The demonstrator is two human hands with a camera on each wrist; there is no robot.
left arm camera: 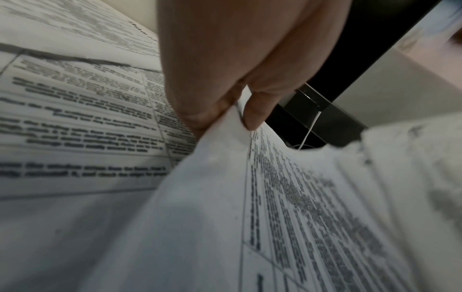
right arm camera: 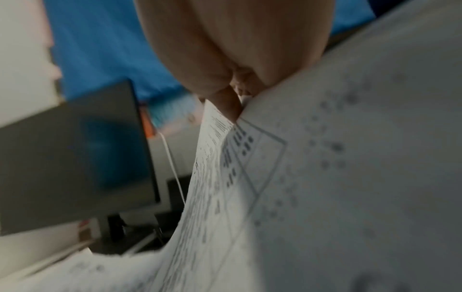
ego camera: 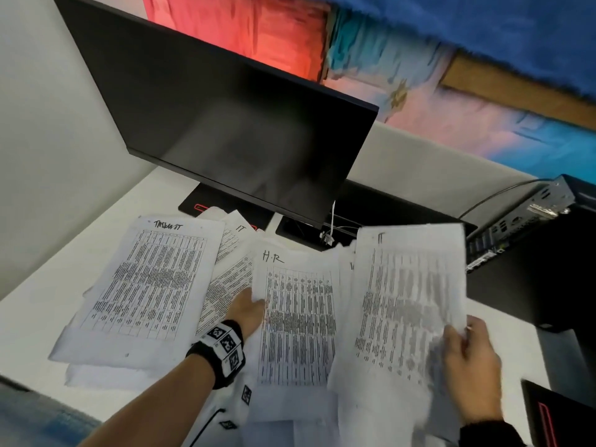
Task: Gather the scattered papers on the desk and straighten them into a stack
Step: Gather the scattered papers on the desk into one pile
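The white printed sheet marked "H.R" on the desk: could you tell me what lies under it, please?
Under the white printed sheet marked "H.R" more white sheets poke out, and the left hand pinches its edge. What lies beneath its middle is covered.

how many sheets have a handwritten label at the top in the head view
4. One far left on the desk, one marked IT tucked beside it, the H.R sheet pinched by the left hand, and the IT sheet held by the right hand. Buried sheets may carry more.

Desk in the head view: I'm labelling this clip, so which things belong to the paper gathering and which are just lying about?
In the job: H.R sheet, pinched by left hand; IT sheet, held by right hand; leftmost sheet.

Lying about: monitor, small computer, desk.
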